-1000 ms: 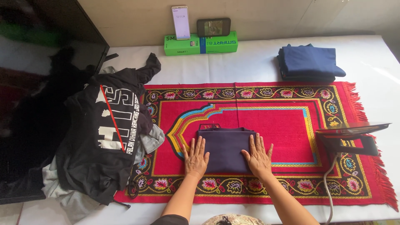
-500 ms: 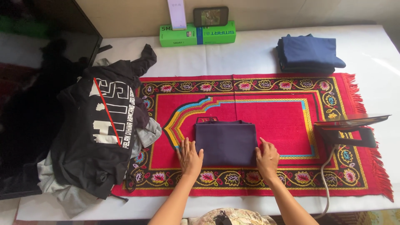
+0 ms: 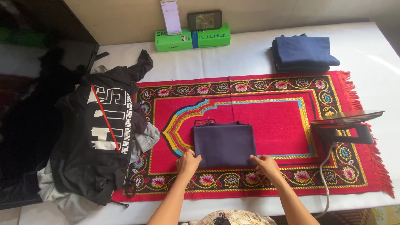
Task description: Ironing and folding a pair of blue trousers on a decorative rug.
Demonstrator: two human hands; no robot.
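Folded dark purple garment [image 3: 224,143] lies flat near the middle of the red patterned mat [image 3: 271,121], its near edge toward me. My left hand [image 3: 188,161] is at the near left corner of it, fingers curled in with the fingertips pinching the cloth edge; the grip is nearly closed on that corner. My right hand [image 3: 266,165] is at the near right corner in the same way, fingers bent, tips on the hem; I cannot tell how much cloth sits under them, but the grip is narrow, not spread flat. Both hands touch the garment only along its near edge; the rest of it lies bare on the mat.

On my right, an iron [image 3: 346,127] stands on the mat's border, well apart from my right hand, its cord [image 3: 326,183] trailing toward me. At the far right of the white counter [image 3: 250,62], beyond the mat, sits a stack of folded blue clothes [image 3: 304,52]. On my left, a heap of unfolded clothes topped by a black printed shirt [image 3: 104,125] overlaps the mat's left end. At the far edge, against the wall, a green box [image 3: 193,39] carries 2 phones [image 3: 171,16], 1 upright and 1 lying on its side.
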